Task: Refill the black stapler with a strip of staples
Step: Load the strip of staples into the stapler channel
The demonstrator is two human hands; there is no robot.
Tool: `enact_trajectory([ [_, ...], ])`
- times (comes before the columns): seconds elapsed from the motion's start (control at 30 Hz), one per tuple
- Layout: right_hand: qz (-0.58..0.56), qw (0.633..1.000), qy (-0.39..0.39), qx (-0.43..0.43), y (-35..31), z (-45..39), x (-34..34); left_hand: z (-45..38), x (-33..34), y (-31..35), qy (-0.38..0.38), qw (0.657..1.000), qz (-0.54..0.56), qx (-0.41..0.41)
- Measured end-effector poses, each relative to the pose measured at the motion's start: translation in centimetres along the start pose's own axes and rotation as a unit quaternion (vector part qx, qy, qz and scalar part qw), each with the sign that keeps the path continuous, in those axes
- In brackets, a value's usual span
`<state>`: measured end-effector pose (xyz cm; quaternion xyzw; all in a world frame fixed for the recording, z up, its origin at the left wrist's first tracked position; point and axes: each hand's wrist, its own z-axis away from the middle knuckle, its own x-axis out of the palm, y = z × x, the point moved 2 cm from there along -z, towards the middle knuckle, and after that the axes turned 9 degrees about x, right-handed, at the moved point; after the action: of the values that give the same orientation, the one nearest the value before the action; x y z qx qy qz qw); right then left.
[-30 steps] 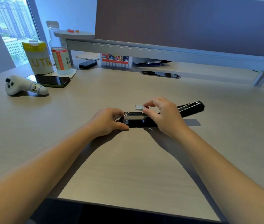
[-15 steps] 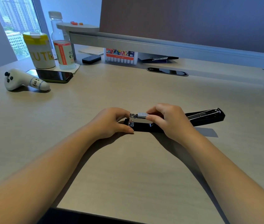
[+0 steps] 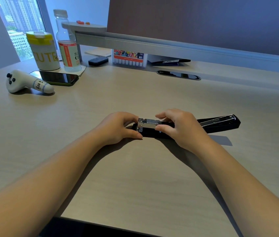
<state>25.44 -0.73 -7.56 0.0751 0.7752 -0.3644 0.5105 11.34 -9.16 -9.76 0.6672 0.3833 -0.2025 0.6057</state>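
Observation:
The black stapler [image 3: 219,124] lies opened flat on the desk, its lid swung out to the right. Its silver magazine [image 3: 142,124] faces up at the left end. A short silver staple strip [image 3: 149,120] lies in the magazine channel. My left hand [image 3: 118,128] grips the stapler's left end, thumb along the near side. My right hand [image 3: 179,127] pinches across the stapler's middle, thumb on the near side and forefinger just right of the strip. The stapler's middle is hidden under this hand.
At the back left are a white toy-shaped object [image 3: 27,82], a dark phone [image 3: 58,77], a yellow-lidded cup [image 3: 42,51] and a clear bottle [image 3: 67,43]. A marker box [image 3: 129,58] and a small black case [image 3: 98,61] sit under the grey shelf [image 3: 152,43]. The desk's near edge [image 3: 135,227] is close.
My right hand has lowered the staple strip from above the stapler into the magazine channel. Its fingers now rest around the stapler. The camera view has moved closer.

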Motion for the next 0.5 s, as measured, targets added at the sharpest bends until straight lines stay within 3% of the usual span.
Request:
enact_trajectory([
  [0.17,0.028,0.999,0.036,-0.001,0.21,0.35,-0.48,-0.11,0.10,-0.14,0.009,1.000,-0.008,-0.002],
  [0.5,0.052,0.998,-0.013,-0.016,-0.10,0.44,0.23,-0.09,0.23,-0.02,0.023,0.999,-0.028,-0.005],
])
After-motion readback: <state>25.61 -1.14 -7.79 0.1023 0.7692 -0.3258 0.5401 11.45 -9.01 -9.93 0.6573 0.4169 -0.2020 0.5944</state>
